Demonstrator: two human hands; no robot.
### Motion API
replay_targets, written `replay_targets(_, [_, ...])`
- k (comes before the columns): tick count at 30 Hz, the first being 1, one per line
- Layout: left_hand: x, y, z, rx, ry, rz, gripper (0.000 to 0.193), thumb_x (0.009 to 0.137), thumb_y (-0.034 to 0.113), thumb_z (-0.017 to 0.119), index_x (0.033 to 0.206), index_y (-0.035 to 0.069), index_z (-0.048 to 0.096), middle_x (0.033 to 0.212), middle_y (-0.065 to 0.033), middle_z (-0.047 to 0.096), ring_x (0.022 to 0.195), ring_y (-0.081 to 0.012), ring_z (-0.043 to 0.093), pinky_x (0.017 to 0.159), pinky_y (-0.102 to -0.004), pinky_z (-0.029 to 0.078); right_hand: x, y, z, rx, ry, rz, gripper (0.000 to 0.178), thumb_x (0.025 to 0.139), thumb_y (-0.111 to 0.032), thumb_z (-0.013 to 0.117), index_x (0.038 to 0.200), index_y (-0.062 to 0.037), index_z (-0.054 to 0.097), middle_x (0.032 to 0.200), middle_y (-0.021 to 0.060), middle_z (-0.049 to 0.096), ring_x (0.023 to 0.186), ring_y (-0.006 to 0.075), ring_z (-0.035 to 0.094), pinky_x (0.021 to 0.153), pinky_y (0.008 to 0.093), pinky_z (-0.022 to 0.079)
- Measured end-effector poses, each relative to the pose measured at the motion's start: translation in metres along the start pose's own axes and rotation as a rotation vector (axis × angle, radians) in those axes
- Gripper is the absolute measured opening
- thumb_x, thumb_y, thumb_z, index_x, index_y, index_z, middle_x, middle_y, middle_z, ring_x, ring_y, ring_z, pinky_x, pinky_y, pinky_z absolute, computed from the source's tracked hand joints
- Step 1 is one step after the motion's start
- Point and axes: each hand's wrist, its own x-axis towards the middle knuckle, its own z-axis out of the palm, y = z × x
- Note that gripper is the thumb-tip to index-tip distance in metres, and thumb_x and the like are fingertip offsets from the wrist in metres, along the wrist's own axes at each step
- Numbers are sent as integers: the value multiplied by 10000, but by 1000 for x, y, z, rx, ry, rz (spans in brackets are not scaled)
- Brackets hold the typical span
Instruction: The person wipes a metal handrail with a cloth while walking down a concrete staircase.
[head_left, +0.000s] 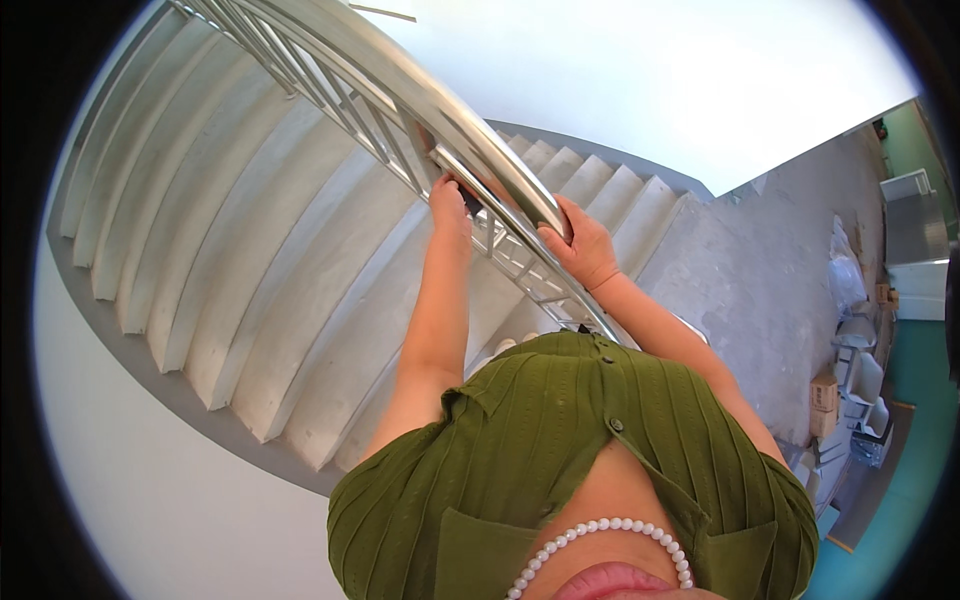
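Right hand (583,245): curled round the near end of the metal handrail (470,115), along the right edge of the stairs (250,215). Left hand (450,205): beside a dark object (470,201); hold cannot be told. Hazard: smooth metal could cause slipping.

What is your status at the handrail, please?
Right hand curled on end of handrail. Left hand by dark object, hold unclear. Steps alongside, on the left.

Concrete stair steps (215,235) fan out at left; at right, a cardboard box (824,397) stands near pale chairs (863,378) and a teal wall (922,362).
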Motion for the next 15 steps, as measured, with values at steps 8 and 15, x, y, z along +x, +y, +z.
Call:
replay_targets(8, [-91,130,47,108,127,650,429,996,14,577,1421,-41,561,1192,-125,693,988,-181,675,840,-309,567,0,0,2,34,13,-6,537,940,-433,720,1340,-92,614,943,152,699,785,339,675,728,436,544])
replay_targets(15, [-52,254,87,692,219,1492,230,894,147,766,1120,102,780,1078,-120,700,982,-322,669,857,-404,541,3,-2,-3,-15,-21,14,530,947,-442,709,1333,-90,620,953,151,704,792,334,676,740,435,545])
